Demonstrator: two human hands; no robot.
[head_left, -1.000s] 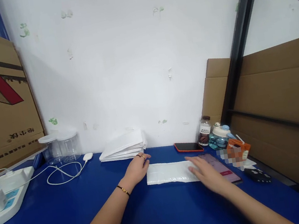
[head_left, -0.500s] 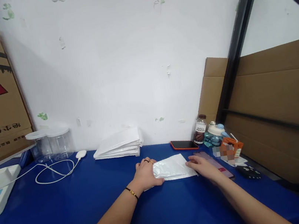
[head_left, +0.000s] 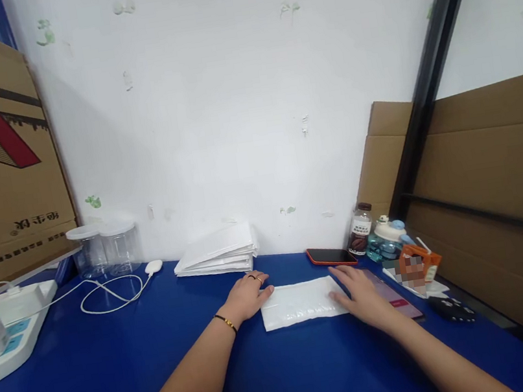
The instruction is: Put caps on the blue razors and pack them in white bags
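Note:
A glossy white plastic mailer (head_left: 297, 303), its surface wrinkled along the near edge, lies flat on the blue table in front of me. My left hand (head_left: 247, 295) rests at its upper left corner, thumb apart from the stretched fingers. On the right end of the mailer lies my right hand (head_left: 361, 297), fingers spread over its surface and covering that end. Neither hand grips it. Behind, against the wall, sits a stack of similar white mailers (head_left: 218, 251).
A black phone in a red case (head_left: 331, 256) lies behind my right hand; a larger pinkish device (head_left: 399, 298) is beside it. Further right stand a dark bottle (head_left: 360, 230), a teal cup (head_left: 383, 244) and an orange carton (head_left: 416, 264). Left are clear jars (head_left: 121, 250), a white cable (head_left: 106, 309) and a power strip (head_left: 26, 332).
The mailer, slanted and partly under my left hand before, now lies flat and squarer to me. My left hand has moved off to its corner; my right fingers have spread onto it.

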